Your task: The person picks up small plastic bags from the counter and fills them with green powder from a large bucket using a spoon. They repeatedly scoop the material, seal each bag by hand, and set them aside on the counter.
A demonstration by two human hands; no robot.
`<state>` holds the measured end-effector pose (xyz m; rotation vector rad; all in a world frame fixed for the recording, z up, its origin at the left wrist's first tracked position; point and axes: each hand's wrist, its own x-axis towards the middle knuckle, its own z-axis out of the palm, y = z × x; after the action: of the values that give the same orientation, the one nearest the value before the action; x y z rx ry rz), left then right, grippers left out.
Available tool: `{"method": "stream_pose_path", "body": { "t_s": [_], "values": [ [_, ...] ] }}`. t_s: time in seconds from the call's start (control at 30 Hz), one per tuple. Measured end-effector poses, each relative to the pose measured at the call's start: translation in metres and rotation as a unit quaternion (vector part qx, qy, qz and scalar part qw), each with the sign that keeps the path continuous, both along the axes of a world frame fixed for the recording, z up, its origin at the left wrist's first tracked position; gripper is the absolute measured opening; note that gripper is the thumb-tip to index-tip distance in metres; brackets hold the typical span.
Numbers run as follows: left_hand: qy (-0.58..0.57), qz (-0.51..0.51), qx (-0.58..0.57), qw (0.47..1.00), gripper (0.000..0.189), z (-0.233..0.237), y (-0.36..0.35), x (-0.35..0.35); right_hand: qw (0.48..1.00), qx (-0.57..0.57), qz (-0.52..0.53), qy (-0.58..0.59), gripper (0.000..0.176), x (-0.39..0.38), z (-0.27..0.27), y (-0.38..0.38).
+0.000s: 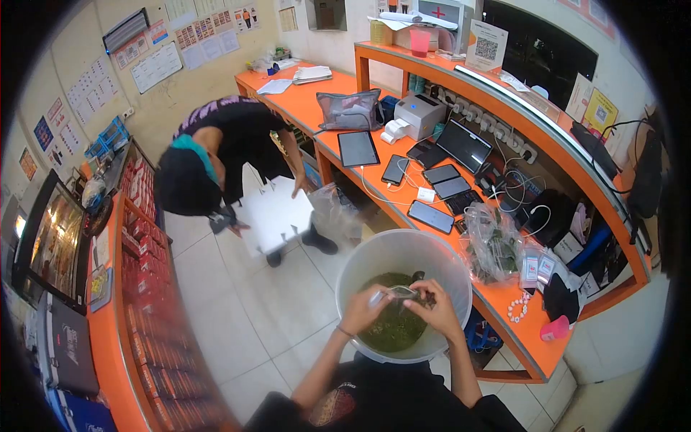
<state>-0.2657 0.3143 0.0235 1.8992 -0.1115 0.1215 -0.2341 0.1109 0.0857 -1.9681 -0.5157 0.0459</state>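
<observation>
A large translucent white bucket (pixel 457 277) stands right in front of me, with a green, wet-looking mash (pixel 392 333) in its lower part. Over its opening, my left hand (pixel 364 311) and my right hand (pixel 437 315) meet, fingers pinched on a small clear plastic bag (pixel 403 292). My left hand grips the bag's left side, my right hand its right side. Just behind the right fingers a dark rounded thing (pixel 418 276) shows against the inner wall, partly hidden.
A person (pixel 223 155) bends over ahead, holding a white box-like piece (pixel 277 214). Right of the bucket, the orange counter (pixel 497 306) bears phones (pixel 430 216), a tablet (pixel 358 149), a printer (pixel 419 114), cables and a plastic bag of green leaves (pixel 493 248). Shelves of red packs (pixel 147 252) line the left.
</observation>
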Motion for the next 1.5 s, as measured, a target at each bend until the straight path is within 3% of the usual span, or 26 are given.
{"method": "stream_pose_path", "body": {
  "t_s": [0.13,0.27,0.33,0.43,0.5,0.57,0.7,0.8,0.83,0.87,0.9,1.0,1.03,1.13,1.27,1.33,1.5],
  "values": [
    [-0.009,-0.049,0.010,0.999,0.025,0.005,-0.003,-0.002,0.997,-0.036,0.008,-0.068,0.017,-0.001,-0.017,0.001],
    [-0.001,-0.043,0.016,0.999,0.025,0.001,-0.002,-0.001,0.997,0.052,-0.019,-0.047,0.015,0.000,-0.034,0.002],
    [-0.051,-0.039,0.043,0.997,0.025,0.002,-0.003,-0.001,0.994,0.092,-0.042,-0.043,0.013,-0.001,-0.034,0.003],
    [-0.069,-0.020,-0.036,0.997,0.022,0.003,-0.003,-0.002,0.999,0.046,0.013,0.008,0.013,-0.006,-0.031,0.007],
    [-0.023,-0.021,-0.098,0.995,0.023,-0.001,0.001,-0.001,0.981,0.167,-0.024,0.094,0.012,-0.005,-0.041,0.011],
    [0.013,-0.019,-0.181,0.983,0.025,-0.012,0.001,0.001,0.977,0.183,-0.031,0.108,0.011,-0.005,-0.046,0.013],
    [0.090,0.022,-0.163,0.982,0.022,0.006,-0.002,-0.003,0.961,0.207,-0.029,0.181,0.011,-0.001,-0.050,0.009],
    [0.079,-0.023,-0.228,0.970,0.018,0.008,-0.005,-0.004,0.936,0.273,-0.049,0.218,0.012,-0.003,-0.046,0.009],
    [0.082,-0.059,-0.162,0.982,0.020,0.008,-0.003,-0.006,0.922,0.317,-0.058,0.213,0.012,-0.002,-0.043,0.009],
    [0.080,-0.095,-0.095,0.988,0.022,0.009,-0.002,-0.007,0.922,0.314,-0.066,0.215,0.012,-0.002,-0.040,0.007],
    [0.136,-0.090,-0.106,0.981,0.026,0.015,-0.003,-0.008,0.926,0.304,-0.078,0.209,0.013,-0.001,-0.037,0.006],
    [0.129,-0.089,-0.178,0.971,0.028,0.004,-0.001,-0.004,0.927,0.309,-0.080,0.199,0.014,-0.001,-0.041,0.000],
    [0.070,-0.070,-0.127,0.987,0.028,-0.001,-0.002,-0.002,0.933,0.287,-0.081,0.201,0.014,-0.002,-0.042,0.000],
    [-0.004,-0.022,-0.125,0.992,0.026,-0.007,-0.009,0.002,0.955,0.241,-0.063,0.162,0.014,-0.009,-0.040,0.006],
    [0.029,0.036,-0.191,0.981,0.025,-0.009,-0.013,0.002,0.972,0.209,-0.071,0.075,0.010,-0.013,-0.045,0.016],
    [0.066,0.095,-0.207,0.971,0.027,-0.003,-0.016,-0.001,0.975,0.189,-0.080,0.088,0.009,-0.013,-0.040,0.017],
    [0.055,0.105,-0.230,0.966,0.028,-0.005,-0.018,-0.001,0.974,0.184,-0.092,0.099,0.006,-0.018,-0.044,0.023]
  ]
}}
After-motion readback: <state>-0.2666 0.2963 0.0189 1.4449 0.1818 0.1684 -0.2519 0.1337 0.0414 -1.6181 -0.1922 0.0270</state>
